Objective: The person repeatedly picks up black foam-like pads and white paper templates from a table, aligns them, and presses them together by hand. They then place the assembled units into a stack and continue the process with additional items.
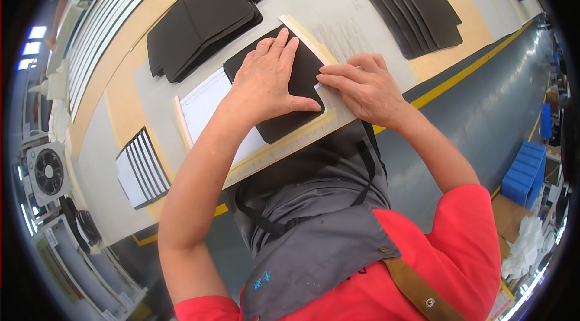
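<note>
Black card sheet (284, 88) lies flat on the workbench (338, 13), over a white sheet (202, 106), inside a pale corner guide (308, 34). The left hand (266, 79) is spread wide, palm pressing it down, probably so it won't slide. The right hand (362, 82) lies flat too, fingertips pushing at the sheet's right edge toward the guide; neither grips anything. A stack of black sheets (205, 19) sits just beyond, fanned black pieces (417, 16) well apart right, striped pieces (142, 167) near the bench's near edge.
</note>
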Available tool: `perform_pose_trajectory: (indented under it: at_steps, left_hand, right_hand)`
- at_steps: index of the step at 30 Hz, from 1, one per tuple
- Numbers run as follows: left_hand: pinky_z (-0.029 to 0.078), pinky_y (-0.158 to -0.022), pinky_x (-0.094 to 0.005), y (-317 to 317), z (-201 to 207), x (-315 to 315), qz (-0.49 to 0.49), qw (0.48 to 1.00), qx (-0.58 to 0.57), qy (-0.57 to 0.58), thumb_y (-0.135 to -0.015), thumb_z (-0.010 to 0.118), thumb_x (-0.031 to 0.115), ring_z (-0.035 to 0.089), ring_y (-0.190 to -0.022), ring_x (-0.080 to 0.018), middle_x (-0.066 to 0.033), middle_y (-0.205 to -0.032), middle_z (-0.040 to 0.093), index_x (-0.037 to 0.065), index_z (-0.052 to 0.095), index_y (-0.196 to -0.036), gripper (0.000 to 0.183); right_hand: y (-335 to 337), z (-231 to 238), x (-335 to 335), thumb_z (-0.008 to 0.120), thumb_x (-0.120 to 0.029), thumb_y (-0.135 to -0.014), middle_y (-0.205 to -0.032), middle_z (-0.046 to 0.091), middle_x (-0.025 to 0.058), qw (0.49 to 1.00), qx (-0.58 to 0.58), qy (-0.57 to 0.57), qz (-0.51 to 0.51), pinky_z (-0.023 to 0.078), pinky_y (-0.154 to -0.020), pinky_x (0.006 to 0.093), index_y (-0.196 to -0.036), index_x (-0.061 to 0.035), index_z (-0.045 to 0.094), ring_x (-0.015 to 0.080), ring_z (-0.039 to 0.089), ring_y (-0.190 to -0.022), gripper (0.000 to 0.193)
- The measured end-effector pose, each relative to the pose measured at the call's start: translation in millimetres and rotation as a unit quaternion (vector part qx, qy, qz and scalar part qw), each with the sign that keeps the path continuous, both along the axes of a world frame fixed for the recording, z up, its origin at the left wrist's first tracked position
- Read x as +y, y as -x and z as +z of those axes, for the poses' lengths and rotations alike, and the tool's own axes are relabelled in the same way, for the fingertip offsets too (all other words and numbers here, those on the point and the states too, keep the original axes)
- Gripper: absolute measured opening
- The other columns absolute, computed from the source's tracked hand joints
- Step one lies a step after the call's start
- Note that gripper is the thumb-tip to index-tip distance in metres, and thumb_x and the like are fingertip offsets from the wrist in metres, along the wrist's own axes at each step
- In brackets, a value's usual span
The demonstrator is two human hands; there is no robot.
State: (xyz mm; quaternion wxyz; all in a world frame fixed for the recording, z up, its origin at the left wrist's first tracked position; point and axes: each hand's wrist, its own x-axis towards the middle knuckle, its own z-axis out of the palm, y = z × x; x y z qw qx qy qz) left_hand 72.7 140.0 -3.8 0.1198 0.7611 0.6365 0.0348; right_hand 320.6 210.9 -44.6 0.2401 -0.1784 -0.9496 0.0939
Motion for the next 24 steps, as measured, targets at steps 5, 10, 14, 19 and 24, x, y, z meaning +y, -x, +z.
perform_pose_trajectory:
  at_steps: [5, 10, 14, 19, 24]
  left_hand:
    - [0.034, -0.126, -0.0484, -1, -4, 2, -0.002, 1.000, -0.019, -0.014, -0.069, 0.085, 0.075, 0.039, -0.151, -0.0442, -0.0293, -0.165, 0.039, -0.010, 0.042, -0.157, 0.129]
    - [0.035, -0.126, -0.0485, -1, -3, 2, 0.002, 1.000, -0.013, -0.007, -0.069, 0.085, 0.075, 0.039, -0.151, -0.0441, -0.0288, -0.166, 0.039, -0.009, 0.042, -0.157, 0.129]
    - [0.037, -0.124, -0.0488, -1, -4, 5, -0.001, 1.000, -0.013, -0.020, -0.067, 0.087, 0.074, 0.041, -0.150, -0.0436, -0.0291, -0.165, 0.040, -0.007, 0.043, -0.156, 0.128]
    - [0.042, -0.119, -0.0492, 4, -4, 5, -0.006, 0.998, -0.055, -0.029, -0.065, 0.089, 0.070, 0.046, -0.145, -0.0435, -0.0284, -0.159, 0.046, -0.006, 0.046, -0.153, 0.123]
    - [0.037, -0.122, -0.0540, 9, -12, -1, 0.026, 0.987, -0.127, -0.095, -0.067, 0.089, 0.067, 0.044, -0.147, -0.0447, -0.0283, -0.156, 0.046, -0.002, 0.047, -0.152, 0.118]
  right_hand:
    - [-10, -6, 8, 0.068, -0.009, -0.094, -0.128, 0.073, -0.0047, 0.995, 0.071, 0.061, -0.022, 0.044, -0.098, 0.0370, -0.123, -0.0170, 0.076, 0.0229, 0.059, -0.107, 0.031]
    - [-7, 0, 11, 0.069, -0.013, -0.097, -0.131, 0.072, -0.0034, 0.995, 0.072, 0.071, -0.019, 0.043, -0.100, 0.0383, -0.125, -0.0165, 0.076, 0.0243, 0.059, -0.109, 0.029]
    - [-6, 6, 3, 0.071, -0.020, -0.096, -0.136, 0.070, -0.0063, 1.000, -0.005, 0.013, 0.022, 0.041, -0.103, 0.0407, -0.127, -0.0158, 0.075, 0.0247, 0.059, -0.113, 0.032]
    - [-2, 16, 4, 0.072, -0.018, -0.094, -0.137, 0.071, -0.0023, 0.998, -0.034, 0.041, 0.027, 0.041, -0.102, 0.0411, -0.128, -0.0129, 0.075, 0.0256, 0.059, -0.110, 0.034]
    - [7, 49, 5, 0.069, -0.011, -0.095, -0.144, 0.068, 0.0077, 0.995, -0.059, 0.070, 0.040, 0.039, -0.109, 0.0440, -0.133, -0.0060, 0.072, 0.0307, 0.060, -0.117, 0.038]
